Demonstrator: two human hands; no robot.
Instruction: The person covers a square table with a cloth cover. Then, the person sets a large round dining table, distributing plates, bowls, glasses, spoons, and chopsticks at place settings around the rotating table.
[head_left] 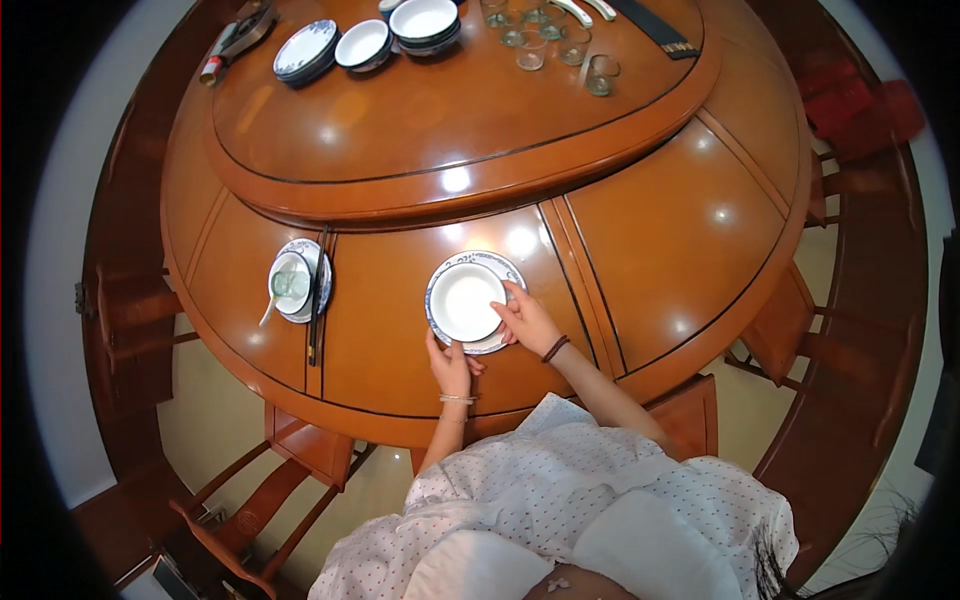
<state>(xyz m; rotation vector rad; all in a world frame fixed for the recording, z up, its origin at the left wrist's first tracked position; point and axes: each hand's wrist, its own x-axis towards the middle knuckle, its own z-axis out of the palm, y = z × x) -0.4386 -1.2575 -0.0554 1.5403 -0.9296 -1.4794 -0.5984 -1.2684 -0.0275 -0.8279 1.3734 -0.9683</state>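
Observation:
A white bowl (468, 302) rests on a blue-and-white patterned plate (509, 268), close to the table's near edge. My right hand (530, 320) pinches the bowl's right rim between thumb and fingers. At the plate's near left edge is my left hand (452, 372), its index finger and thumb apart against the rim and the other fingers loosely bent. To the left stands another setting: a patterned plate (312, 308) carrying a bowl with a glass (288, 285) and a white spoon (267, 311). Dark chopsticks (318, 300) lie along its right side.
The raised turntable (400, 140) holds stacked plates (306, 48), stacked bowls (424, 20), several glasses (573, 45), white spoons (598, 8) and a bundle of chopsticks (655, 28). Wooden chairs (300, 445) surround the round table (680, 260).

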